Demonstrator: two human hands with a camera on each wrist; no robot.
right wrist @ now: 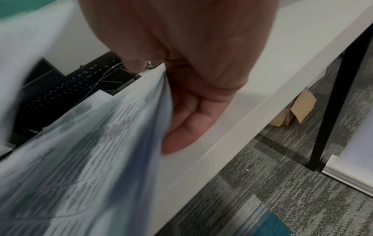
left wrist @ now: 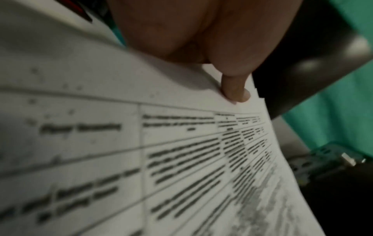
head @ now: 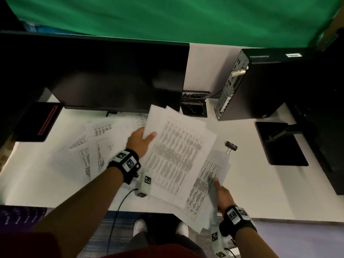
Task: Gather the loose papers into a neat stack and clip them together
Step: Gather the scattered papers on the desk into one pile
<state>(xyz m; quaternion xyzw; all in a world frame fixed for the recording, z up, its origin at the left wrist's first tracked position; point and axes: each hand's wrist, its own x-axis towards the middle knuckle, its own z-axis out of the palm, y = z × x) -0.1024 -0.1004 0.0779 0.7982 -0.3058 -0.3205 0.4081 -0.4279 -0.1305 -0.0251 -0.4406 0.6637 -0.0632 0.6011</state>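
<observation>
Loose sheets (head: 89,146) fan across the surface (head: 260,183) toward its left edge. My left hand (head: 138,141) pinches the lifted papers (head: 176,155) at their left edge, thumb on top. My right hand (head: 224,195) grips more sheets overhanging the near edge. The binder clip (head: 231,146) lies on bare surface toward the right.

Bare white desk (head: 247,179) lies open to the right of the binder clip (head: 231,146), up to the black monitor base (head: 279,144). A black monitor (head: 104,75) and computer tower (head: 260,84) wall off the back; loose papers (head: 89,146) cover the left.
</observation>
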